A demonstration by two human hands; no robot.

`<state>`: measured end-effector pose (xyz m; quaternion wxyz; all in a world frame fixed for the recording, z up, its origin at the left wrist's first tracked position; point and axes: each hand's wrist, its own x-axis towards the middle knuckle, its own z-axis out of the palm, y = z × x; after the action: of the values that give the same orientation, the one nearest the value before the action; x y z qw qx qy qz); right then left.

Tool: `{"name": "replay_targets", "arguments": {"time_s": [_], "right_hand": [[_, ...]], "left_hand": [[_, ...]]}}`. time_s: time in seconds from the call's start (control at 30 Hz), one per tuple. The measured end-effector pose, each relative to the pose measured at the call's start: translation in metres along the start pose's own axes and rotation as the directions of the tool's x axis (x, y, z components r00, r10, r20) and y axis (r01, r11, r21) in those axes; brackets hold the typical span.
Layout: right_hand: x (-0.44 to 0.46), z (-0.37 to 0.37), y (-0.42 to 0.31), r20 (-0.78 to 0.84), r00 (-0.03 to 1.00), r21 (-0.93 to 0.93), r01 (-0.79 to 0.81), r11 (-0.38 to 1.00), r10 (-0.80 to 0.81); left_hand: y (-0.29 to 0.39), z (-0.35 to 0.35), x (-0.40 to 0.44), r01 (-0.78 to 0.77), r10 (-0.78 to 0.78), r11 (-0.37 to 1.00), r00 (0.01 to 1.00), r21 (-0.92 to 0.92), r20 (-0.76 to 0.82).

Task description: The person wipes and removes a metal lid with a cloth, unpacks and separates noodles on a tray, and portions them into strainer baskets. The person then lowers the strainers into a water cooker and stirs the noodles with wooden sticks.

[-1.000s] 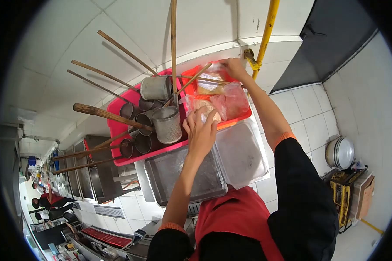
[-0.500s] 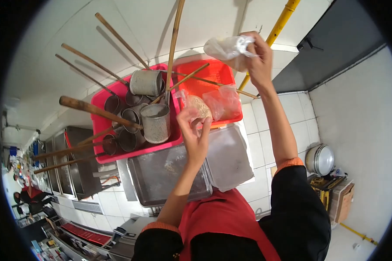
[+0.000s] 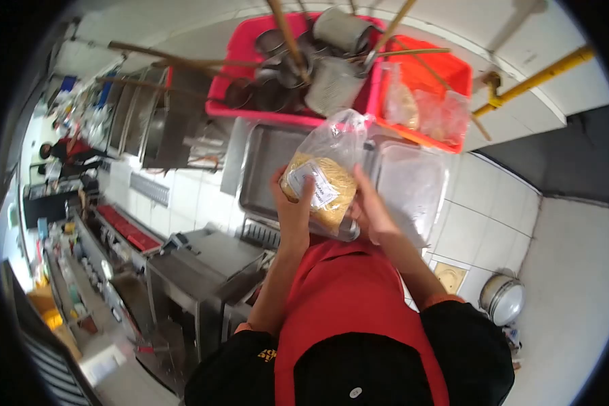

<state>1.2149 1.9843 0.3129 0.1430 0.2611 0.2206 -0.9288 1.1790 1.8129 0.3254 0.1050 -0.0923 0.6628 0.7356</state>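
A clear plastic bag of yellowish food (image 3: 331, 176) with a white printed label is held up in front of my red apron. My left hand (image 3: 294, 210) grips its lower left side, thumb across the label. On the bag's right side is my right hand (image 3: 371, 206), its fingers closed against the plastic and partly hidden. The bag's loose top points away from me. Below and behind it lies a metal tray (image 3: 264, 162), partly covered by the bag and hands.
A pink tub (image 3: 233, 51) holds several long-handled mesh strainers (image 3: 335, 84). Beside it, an orange basket (image 3: 457, 61) contains other plastic bags (image 3: 402, 107). A translucent container (image 3: 413, 179) stands right of the tray. A yellow pipe (image 3: 541, 78) runs along the wall. At far left is another person (image 3: 71, 147).
My right hand has come down from the upper right with a bag. My left hand has left the basket's bag, and both hands now hold one bag near my body. The view has turned left.
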Motion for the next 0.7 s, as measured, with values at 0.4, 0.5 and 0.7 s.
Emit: {"name": "replay_targets", "arguments": {"time_s": [0.4,0.5,0.7], "right_hand": [[0.033,0.002,0.143,-0.029,0.993,-0.064,-0.112,0.992,0.11],[0.036,0.024,0.157,-0.055,0.994,0.09,-0.087,0.992,0.092],[0.035,0.051,0.17,-0.024,0.979,-0.188,0.194,0.963,-0.202]], "left_hand": [[-0.039,-0.117,0.025,0.101,-0.033,0.929,0.981,0.356,-0.193],[-0.02,-0.118,0.037,0.12,-0.083,0.946,0.988,0.303,-0.132],[0.0,-0.145,0.046,0.107,-0.111,0.987,0.993,0.119,0.032]]}}
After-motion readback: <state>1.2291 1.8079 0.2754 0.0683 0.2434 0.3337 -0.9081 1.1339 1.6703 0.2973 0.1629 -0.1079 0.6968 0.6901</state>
